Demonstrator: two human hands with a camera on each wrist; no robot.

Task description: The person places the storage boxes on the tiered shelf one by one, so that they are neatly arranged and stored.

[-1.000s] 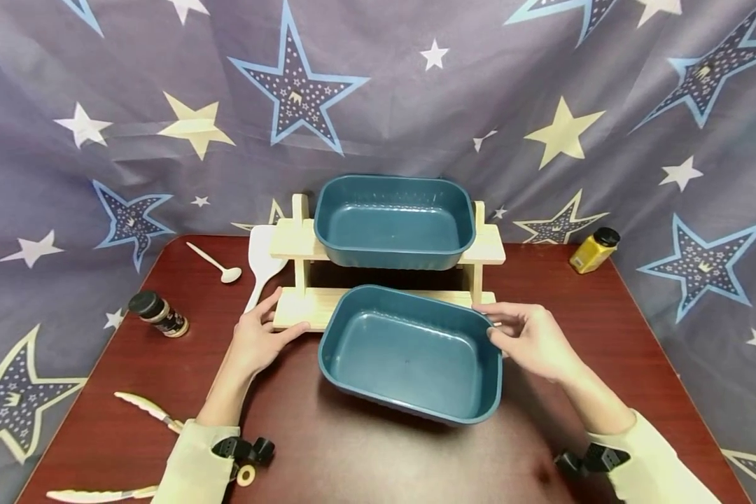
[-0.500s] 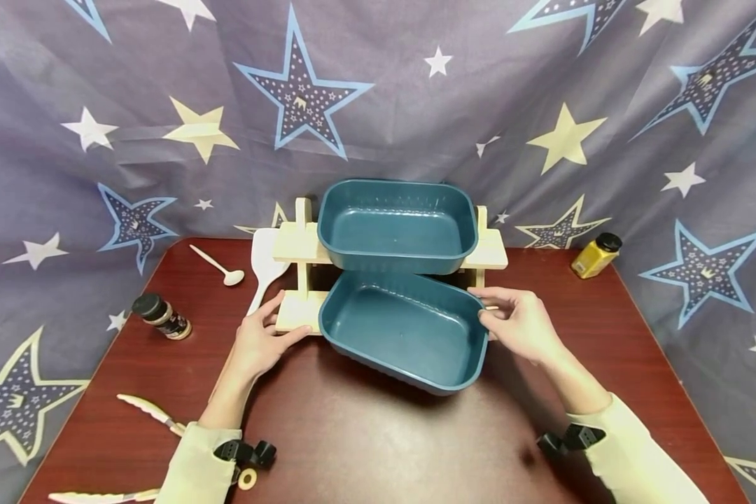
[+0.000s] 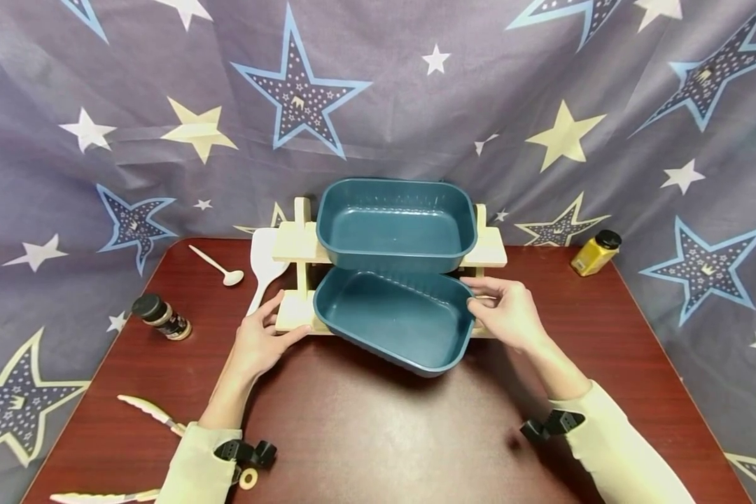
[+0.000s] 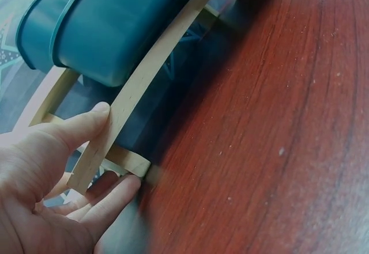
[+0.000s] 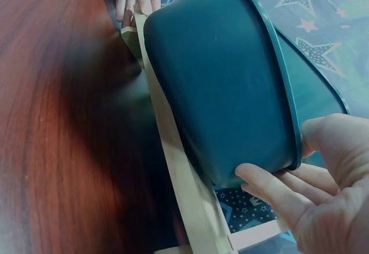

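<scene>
A two-tier wooden rack (image 3: 294, 306) stands near the back of the table. My left hand (image 3: 261, 341) holds the left end of its lower shelf; in the left wrist view the thumb lies over the board (image 4: 138, 90) and the fingers reach beneath. On that lower tier a teal plastic bin (image 3: 397, 329) sits askew, its right end jutting past the front edge. My right hand (image 3: 506, 311) pinches the bin's right end, thumb at the rim and fingers against the outer wall (image 5: 219, 87). A matching teal bin (image 3: 397, 227) rests on the upper tier.
Left of the rack lie a white spatula (image 3: 264, 262) and a small white spoon (image 3: 223, 269). A black-lidded spice jar (image 3: 162, 316) and light-handled utensils (image 3: 148, 409) are at the left. A yellow bottle (image 3: 595, 253) stands back right. A star-print curtain (image 3: 390, 126) hangs behind.
The lower bin has slid back and left, farther onto the lower shelf beneath the upper bin, my right hand moving with it. My left hand stays at the shelf end.
</scene>
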